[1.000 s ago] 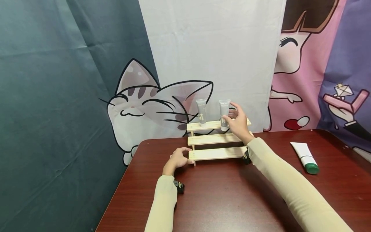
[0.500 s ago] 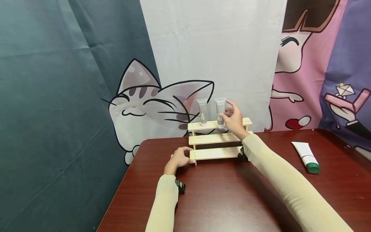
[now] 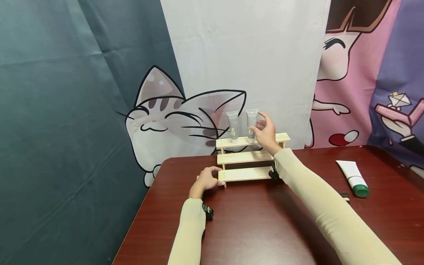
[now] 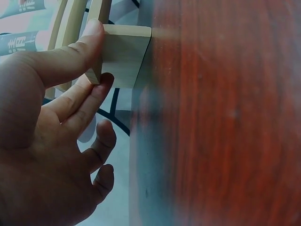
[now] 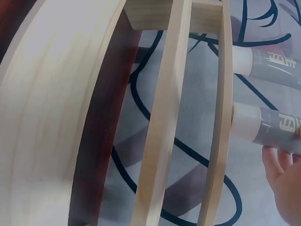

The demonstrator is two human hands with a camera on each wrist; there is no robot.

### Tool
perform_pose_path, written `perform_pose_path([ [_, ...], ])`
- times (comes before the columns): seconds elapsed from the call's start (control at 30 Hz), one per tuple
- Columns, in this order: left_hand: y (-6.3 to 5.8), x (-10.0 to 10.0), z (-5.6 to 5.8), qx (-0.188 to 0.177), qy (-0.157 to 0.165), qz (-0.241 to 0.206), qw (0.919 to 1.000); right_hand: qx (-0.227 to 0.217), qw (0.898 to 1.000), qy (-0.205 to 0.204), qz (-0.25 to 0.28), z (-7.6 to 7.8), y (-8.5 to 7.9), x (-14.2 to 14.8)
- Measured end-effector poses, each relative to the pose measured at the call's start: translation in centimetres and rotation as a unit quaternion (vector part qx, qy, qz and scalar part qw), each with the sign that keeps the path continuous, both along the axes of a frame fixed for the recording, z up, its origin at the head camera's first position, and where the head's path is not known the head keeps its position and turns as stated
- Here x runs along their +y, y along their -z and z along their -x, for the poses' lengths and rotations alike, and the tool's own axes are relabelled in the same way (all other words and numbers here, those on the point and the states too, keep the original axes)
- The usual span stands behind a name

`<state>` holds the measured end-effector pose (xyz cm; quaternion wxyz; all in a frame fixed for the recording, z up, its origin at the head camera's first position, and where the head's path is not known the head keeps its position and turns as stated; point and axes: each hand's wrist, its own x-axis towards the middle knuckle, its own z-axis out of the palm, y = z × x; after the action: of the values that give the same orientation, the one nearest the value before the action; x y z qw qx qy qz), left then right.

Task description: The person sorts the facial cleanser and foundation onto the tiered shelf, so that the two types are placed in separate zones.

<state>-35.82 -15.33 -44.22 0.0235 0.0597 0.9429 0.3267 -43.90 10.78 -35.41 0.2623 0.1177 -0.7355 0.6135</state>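
A three-tier wooden rack stands near the table's back edge. My left hand grips the left end of its lowest shelf; in the left wrist view the thumb lies on one face of the board and fingertips on the other. On the top shelf, my right hand holds a grey squeeze tube upright, its white cap right at the board. The right wrist view shows that cap against the shelf edge. A second, matching tube stands just left of it.
To the right, a white tube with a green cap lies on the dark red table. A small dark item shows partly behind my right sleeve. Printed cloth hangs behind the table.
My right hand has moved the grey tube leftward and back onto the top shelf, closer to the other tube. The left hand keeps its grip on the rack.
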Motion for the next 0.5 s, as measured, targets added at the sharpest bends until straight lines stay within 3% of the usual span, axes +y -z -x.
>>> perform_pose_path([
  [0.5,-0.11,0.03,0.03,-0.002,-0.003,-0.003,1.0000,0.003,1.000,-0.013,-0.019,0.86,0.10,0.14],
])
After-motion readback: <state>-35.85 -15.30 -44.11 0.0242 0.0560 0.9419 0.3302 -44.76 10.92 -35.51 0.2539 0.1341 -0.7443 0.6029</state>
